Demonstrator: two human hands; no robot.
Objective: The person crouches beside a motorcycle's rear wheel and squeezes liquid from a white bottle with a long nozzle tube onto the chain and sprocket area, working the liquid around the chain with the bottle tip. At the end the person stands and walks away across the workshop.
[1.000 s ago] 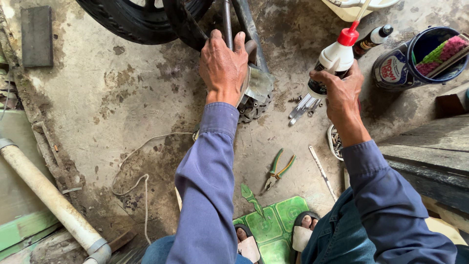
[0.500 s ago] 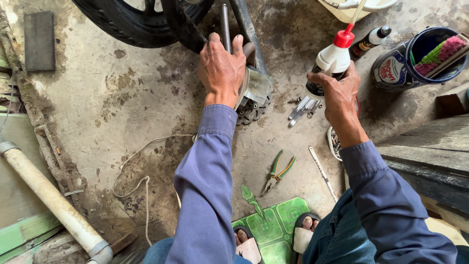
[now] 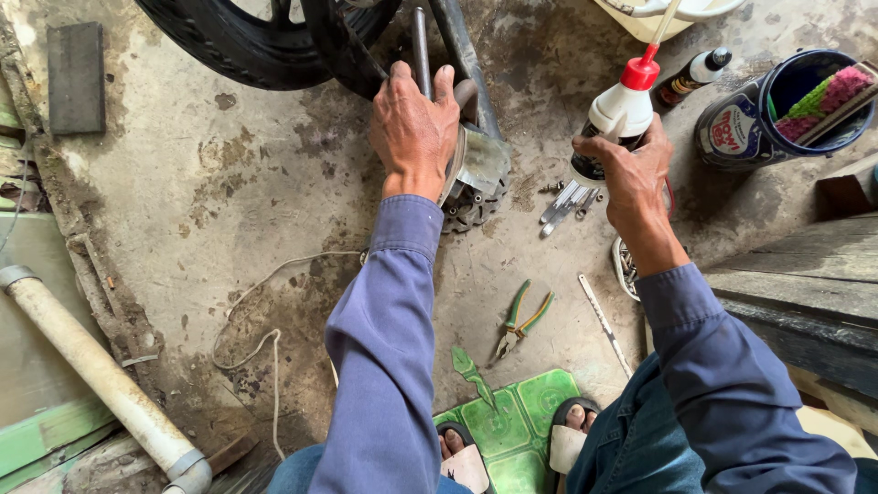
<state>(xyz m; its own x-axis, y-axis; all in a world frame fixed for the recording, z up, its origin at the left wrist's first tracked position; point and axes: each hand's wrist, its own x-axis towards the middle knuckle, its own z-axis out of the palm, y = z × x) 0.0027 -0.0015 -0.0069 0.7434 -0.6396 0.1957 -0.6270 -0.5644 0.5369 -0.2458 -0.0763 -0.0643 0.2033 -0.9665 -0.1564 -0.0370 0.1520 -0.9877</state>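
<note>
The landmark here is the toothed sprocket point(image 3: 471, 206) low on the motorcycle's rear end, sitting on the stained concrete floor point(image 3: 229, 210). The left hand point(image 3: 413, 133) lies just above the sprocket, its fingers point(image 3: 400, 78) wrapped tightly around a thin metal rod point(image 3: 421, 46) and the dark frame tube point(image 3: 462, 50) beside it; both run steeply up and away from the sprocket toward the black tyre point(image 3: 238, 41).

The right hand point(image 3: 631, 174) is to the right of the sprocket and clearly apart from it, closed around a white squeeze bottle point(image 3: 615, 114) with a red nozzle point(image 3: 640, 71). The bottle stands nearly upright, its long axis tilted slightly so the nozzle points up and away from the sprocket, not toward it. So the sprocket lies down and to the left of the bottle's tip, and the left hand is much the nearer of the two to it.

Between the sprocket and the right hand, a few loose wrenches point(image 3: 567, 203) lie on the floor. Green-handled pliers point(image 3: 519, 320) rest below the sprocket, nearer the person's sandalled feet
</note>
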